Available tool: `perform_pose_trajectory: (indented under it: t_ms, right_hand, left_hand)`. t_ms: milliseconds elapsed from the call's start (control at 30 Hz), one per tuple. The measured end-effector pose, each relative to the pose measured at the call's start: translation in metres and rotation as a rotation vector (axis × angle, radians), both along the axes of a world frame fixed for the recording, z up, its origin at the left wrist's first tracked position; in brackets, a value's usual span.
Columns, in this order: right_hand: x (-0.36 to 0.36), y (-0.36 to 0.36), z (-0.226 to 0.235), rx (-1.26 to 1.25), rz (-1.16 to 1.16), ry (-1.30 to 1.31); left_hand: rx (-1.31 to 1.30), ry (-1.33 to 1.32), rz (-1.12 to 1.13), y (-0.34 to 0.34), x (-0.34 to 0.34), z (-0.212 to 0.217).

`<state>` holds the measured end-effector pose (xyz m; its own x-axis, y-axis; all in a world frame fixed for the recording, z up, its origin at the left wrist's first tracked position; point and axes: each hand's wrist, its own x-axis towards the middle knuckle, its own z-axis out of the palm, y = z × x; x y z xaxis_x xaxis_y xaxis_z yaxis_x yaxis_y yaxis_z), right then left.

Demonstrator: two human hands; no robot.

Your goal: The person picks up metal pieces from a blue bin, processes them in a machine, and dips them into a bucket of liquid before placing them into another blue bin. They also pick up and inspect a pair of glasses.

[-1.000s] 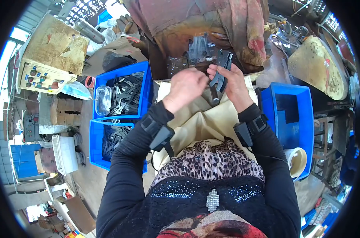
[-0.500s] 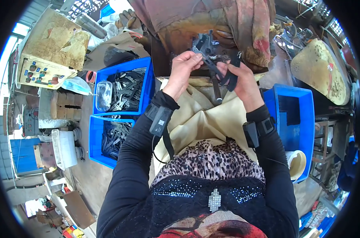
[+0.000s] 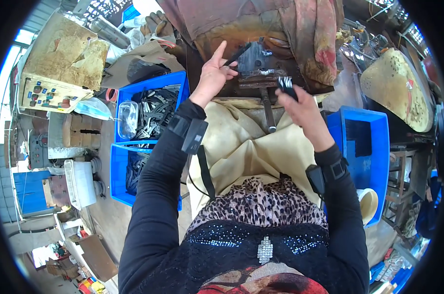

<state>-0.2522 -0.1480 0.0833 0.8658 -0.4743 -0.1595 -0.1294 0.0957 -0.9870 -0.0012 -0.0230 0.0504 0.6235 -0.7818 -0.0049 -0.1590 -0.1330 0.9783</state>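
My left hand [image 3: 213,77] is raised at the left of a metal work fixture [image 3: 261,61], its fingers spread apart. A dark narrow strip [image 3: 240,52] slants from beside these fingers toward the fixture's top; whether the fingers touch it I cannot tell. In my right hand [image 3: 302,108], at the fixture's right, is a small bundle of dark metal strips [image 3: 286,88] with bright ends pointing up; the fingers wrap round it, slightly blurred. Between the hands, a metal bar [image 3: 268,110] reaches from the fixture toward me, over a cream apron [image 3: 251,157] on my lap.
On the left, two blue bins [image 3: 185,90] hold many dark metal strips, with a clear plastic box [image 3: 128,119] at the upper one. A blue bin [image 3: 382,161] stands right, with a cream cylindrical container [image 3: 368,206]. Stained cloth [image 3: 241,19] drapes behind the fixture.
My hands have moved apart from over the fixture. The left went left and its fingers spread; the right moved right and down with the bundle. More of the fixture shows.
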Motion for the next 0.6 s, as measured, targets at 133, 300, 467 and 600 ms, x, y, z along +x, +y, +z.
perform_pose_trajectory:
  t_ms: [133,300,467,600]
  right_hand:
    - [-0.021,0.025,-0.014,-0.235,0.19,-0.023]
    - [-0.033,0.037,-0.017,-0.413,0.245,0.075]
    - [-0.024,0.039,-0.021,-0.745,0.204,-0.095]
    - [-0.022,0.043,-0.023,-0.793,0.172,-0.106]
  left_hand:
    - [0.15,-0.219,-0.032,-0.014,0.032,-0.039]
    - [0.199,-0.26,-0.111,-0.036,0.04,-0.072]
    - [0.251,-0.325,-0.207,-0.041,0.04,-0.081]
    - [0.223,-0.415,-0.246,-0.042,0.044,-0.087]
